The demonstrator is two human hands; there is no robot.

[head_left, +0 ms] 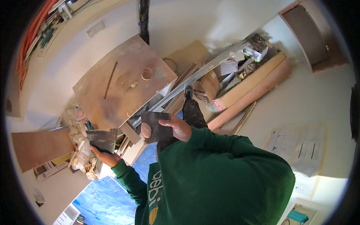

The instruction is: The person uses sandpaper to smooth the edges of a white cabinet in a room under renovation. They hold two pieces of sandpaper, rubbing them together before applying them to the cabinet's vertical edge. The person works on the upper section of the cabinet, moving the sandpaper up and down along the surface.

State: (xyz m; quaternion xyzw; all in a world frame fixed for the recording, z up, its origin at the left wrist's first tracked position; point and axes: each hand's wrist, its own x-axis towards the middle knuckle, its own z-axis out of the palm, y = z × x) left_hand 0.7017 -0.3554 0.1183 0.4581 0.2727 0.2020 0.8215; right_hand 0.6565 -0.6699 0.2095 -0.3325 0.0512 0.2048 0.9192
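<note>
My right hand (181, 128), in front of my chest, grips a flat, dark, nearly square plate (159, 129) by its right edge, thumb on top. A smooth pinkish lump (146, 130), which looks like plaster or filler, sits at the plate's left edge. To the left, my left hand (107, 157) is closed on a second flat dark plate (103, 139), its surface smeared. The two plates are apart. Handles and the fingers beneath are hidden, so I cannot tell the tools' exact kind.
Ahead stands a dusty board table (127, 84) with a thin stick (110, 80) and a round ring-like thing (147, 74) on it. Long metal profiles (195, 77), a cardboard roll (255, 90) and rubbish lie beyond. Blue sheeting (105, 198) covers the floor at lower left.
</note>
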